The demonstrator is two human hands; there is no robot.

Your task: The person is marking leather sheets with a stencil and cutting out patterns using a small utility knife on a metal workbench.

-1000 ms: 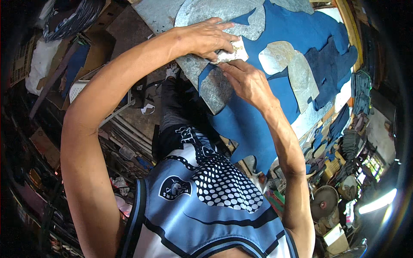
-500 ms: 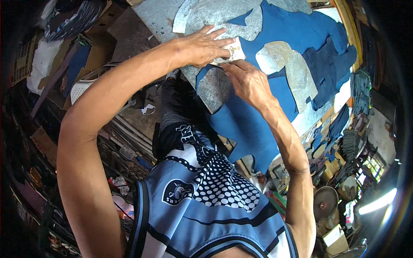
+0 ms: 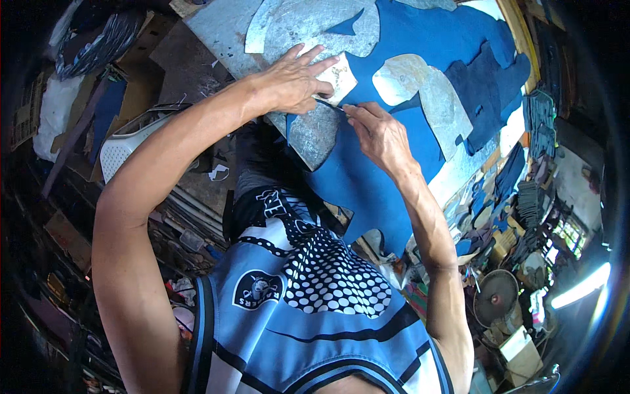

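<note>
My left hand lies with fingers spread on a pale, stained flat pattern piece, pressing it down near the edge of a blue sheet that looks like leather or suede. Just to the right and nearer, my right hand is closed around a thin dark blade-like tool. That tool points left from my fingertips, along the pattern's near edge. Its handle is hidden in my fist. A small blue scrap shows below my left wrist.
The blue sheet, with cut-out gaps, drapes over the near edge of a grey metal-topped table. Darker blue pieces lie to the right. A white plastic chair stands left. Stacked dark pieces and a round fan are at right.
My right hand has drawn a little away from my left, and the thin dark tool now shows between them. My left hand stays on the pattern piece. The whole view has shifted slightly.
</note>
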